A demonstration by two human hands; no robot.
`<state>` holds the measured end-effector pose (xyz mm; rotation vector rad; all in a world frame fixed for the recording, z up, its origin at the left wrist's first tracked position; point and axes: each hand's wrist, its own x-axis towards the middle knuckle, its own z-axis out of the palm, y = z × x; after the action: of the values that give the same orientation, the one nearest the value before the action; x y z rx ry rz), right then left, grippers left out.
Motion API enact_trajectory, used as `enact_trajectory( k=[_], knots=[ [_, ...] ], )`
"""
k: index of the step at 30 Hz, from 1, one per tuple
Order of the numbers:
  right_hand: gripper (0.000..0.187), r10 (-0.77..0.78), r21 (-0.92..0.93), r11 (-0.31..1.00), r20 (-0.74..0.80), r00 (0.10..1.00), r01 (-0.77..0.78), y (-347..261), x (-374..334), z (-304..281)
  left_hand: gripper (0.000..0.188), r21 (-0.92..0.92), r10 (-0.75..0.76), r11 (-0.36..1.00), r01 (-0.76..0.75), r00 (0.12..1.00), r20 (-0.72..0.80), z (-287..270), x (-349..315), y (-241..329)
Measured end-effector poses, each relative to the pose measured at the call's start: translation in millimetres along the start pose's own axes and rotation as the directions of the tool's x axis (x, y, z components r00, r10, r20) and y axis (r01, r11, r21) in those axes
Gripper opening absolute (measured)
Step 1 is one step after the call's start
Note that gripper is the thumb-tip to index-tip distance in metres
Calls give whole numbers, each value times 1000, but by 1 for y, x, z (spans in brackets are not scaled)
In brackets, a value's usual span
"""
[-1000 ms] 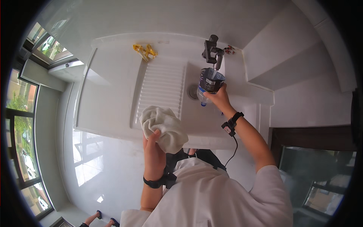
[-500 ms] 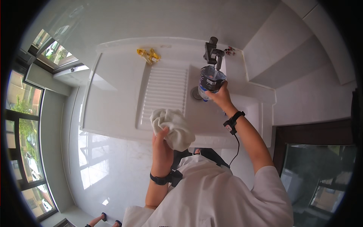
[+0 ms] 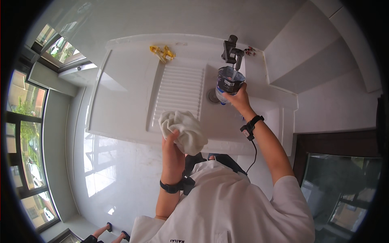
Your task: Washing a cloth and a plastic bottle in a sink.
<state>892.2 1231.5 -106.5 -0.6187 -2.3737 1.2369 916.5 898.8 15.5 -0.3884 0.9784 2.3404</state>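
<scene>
My left hand [image 3: 173, 156] is closed round a bunched white cloth [image 3: 187, 131], held up over the near edge of the sink unit, its thumb pressed on the cloth. At the sink's right side, my right hand [image 3: 240, 99] grips a clear plastic container [image 3: 230, 84] with a dark label and some blue low down; it looks like a cut-off bottle. The container's open top sits right under the spout of a dark tap [image 3: 232, 52], and a stream seems to run into it. My right fingers are partly hidden behind the container. Beside its base shows a round drain [image 3: 212, 96].
A ridged white washboard [image 3: 178, 91] is built into the sink unit left of the basin. Yellow crumpled packaging [image 3: 163, 53] lies on the back ledge, and small red bits [image 3: 250, 51] lie behind the tap. Another person's legs [image 3: 109, 233] show at the lower left.
The view has shifted slightly. Both hands keep their holds, the left on the cloth and the right on the container under the tap. More of the other person's legs shows now.
</scene>
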Motion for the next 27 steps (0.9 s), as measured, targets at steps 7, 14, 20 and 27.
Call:
enact_trajectory(
  k=[7,14,20,27],
  knots=[
    [86,-14,11,1000,-21,1000,14,0,0,0,57,14,41,999,-42,999,13,-9,1,0],
    [87,20,-35,999,-32,999,-21,1,1,0,58,48,41,998,-42,999,8,-10,-3,3],
    [88,20,-25,999,-19,1000,-20,3,3,0,57,28,64,998,-65,998,28,-15,0,4],
    [88,39,-10,999,-41,998,-39,2,2,1,57,13,62,998,-63,998,27,-17,0,3]
  ],
)
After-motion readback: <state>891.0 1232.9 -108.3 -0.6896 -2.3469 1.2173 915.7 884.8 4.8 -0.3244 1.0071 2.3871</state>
